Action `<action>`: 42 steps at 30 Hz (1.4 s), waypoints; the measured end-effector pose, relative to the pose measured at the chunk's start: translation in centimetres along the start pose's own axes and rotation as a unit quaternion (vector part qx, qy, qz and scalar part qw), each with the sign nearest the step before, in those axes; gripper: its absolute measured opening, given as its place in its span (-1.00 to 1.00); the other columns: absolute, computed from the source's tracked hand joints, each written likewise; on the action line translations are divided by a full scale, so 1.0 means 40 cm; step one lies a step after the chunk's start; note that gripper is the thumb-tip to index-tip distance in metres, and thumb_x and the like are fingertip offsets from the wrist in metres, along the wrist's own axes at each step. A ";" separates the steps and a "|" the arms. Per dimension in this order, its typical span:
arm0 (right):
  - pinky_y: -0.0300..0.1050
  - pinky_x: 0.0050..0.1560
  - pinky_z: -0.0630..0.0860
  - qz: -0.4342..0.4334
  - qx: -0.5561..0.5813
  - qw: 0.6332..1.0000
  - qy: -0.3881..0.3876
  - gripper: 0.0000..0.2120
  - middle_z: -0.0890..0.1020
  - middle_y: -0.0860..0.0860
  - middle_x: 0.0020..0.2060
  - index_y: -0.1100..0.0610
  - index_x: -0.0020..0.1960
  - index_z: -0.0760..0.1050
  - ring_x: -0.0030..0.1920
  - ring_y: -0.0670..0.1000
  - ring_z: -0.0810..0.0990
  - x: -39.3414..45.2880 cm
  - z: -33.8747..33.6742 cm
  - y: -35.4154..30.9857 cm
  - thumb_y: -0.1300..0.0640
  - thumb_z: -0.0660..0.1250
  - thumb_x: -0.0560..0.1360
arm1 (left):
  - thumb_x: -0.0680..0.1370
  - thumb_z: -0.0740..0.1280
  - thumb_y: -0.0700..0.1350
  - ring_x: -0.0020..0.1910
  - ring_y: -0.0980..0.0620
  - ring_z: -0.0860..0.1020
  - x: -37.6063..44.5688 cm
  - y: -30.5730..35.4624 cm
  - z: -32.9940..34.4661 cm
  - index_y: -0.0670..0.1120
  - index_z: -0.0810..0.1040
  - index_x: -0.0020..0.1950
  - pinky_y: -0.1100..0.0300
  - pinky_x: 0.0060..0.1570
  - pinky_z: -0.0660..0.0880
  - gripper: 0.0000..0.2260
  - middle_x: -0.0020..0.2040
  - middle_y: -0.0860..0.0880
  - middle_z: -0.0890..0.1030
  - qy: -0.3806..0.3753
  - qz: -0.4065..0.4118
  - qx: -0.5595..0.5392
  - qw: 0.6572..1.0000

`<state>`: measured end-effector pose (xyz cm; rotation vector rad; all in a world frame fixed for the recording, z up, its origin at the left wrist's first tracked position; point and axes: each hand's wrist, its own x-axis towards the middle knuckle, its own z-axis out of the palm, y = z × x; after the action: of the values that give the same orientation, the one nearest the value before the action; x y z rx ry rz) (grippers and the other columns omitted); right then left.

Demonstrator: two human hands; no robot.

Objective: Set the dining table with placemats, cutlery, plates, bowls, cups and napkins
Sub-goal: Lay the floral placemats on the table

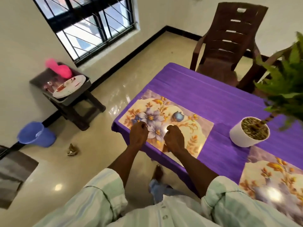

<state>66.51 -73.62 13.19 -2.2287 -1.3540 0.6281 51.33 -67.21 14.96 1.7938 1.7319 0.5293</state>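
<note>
Glossy floral placemat point(165, 123) under left hand point(138, 135) and right hand point(174, 139), both curled into loose fists

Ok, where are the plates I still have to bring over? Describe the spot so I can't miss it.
Look left of the purple table, under the barred window. A dark stool holds a grey tub. The plates lean inside it, white and patterned, beside something pink.

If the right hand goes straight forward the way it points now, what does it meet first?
Likely nothing soon: the right hand would slide over the floral placemat, then bare purple tablecloth, towards the brown chair. Depth is uncertain.
</note>
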 end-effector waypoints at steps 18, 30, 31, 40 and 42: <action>-0.02 0.05 0.50 0.182 -0.048 0.982 0.009 -0.71 0.51 0.19 0.19 0.20 0.16 0.53 0.18 0.22 0.52 0.219 0.115 -0.135 0.18 0.28 0.45 | 0.41 0.37 -0.12 0.23 -0.20 0.41 0.414 -0.037 -0.054 -0.19 0.41 0.25 -0.02 0.19 0.39 -0.56 0.23 -0.21 0.45 -0.109 -0.002 0.150 0.983; 0.04 0.24 0.38 0.263 -0.144 0.954 -0.030 -0.53 0.28 0.24 0.34 0.25 0.35 0.32 0.32 0.27 0.30 0.206 0.176 -0.233 0.16 0.32 0.48 | 0.46 0.35 -0.04 0.27 -0.19 0.39 0.491 -0.101 -0.088 -0.19 0.45 0.24 -0.04 0.28 0.36 -0.60 0.26 -0.19 0.42 -0.211 0.009 0.135 0.968; 0.04 0.24 0.38 0.265 -0.142 0.953 -0.028 -0.53 0.27 0.24 0.34 0.25 0.35 0.32 0.32 0.27 0.29 0.207 0.174 -0.235 0.17 0.32 0.48 | 0.46 0.35 -0.04 0.26 -0.19 0.40 0.492 -0.105 -0.088 -0.19 0.46 0.22 -0.04 0.27 0.37 -0.61 0.26 -0.19 0.43 -0.212 0.009 0.130 0.968; 0.02 0.27 0.37 0.259 -0.154 0.953 -0.022 -0.53 0.28 0.21 0.36 0.22 0.36 0.33 0.33 0.24 0.31 0.205 0.168 -0.241 0.14 0.32 0.49 | 0.50 0.37 -0.03 0.26 -0.16 0.43 0.481 -0.085 -0.092 -0.20 0.44 0.25 0.00 0.25 0.39 -0.61 0.25 -0.18 0.45 -0.188 -0.002 0.089 0.978; 0.02 0.25 0.41 0.263 -0.147 0.953 -0.016 -0.53 0.28 0.21 0.37 0.21 0.36 0.33 0.33 0.23 0.31 0.205 0.168 -0.241 0.14 0.34 0.50 | 0.51 0.38 -0.04 0.27 -0.15 0.43 0.473 -0.081 -0.091 -0.19 0.41 0.27 0.00 0.26 0.39 -0.59 0.28 -0.18 0.44 -0.176 0.002 0.089 0.980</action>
<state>59.22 -61.30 12.38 -2.8681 -0.9027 0.6732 47.96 -48.03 13.45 1.8802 1.5655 0.0484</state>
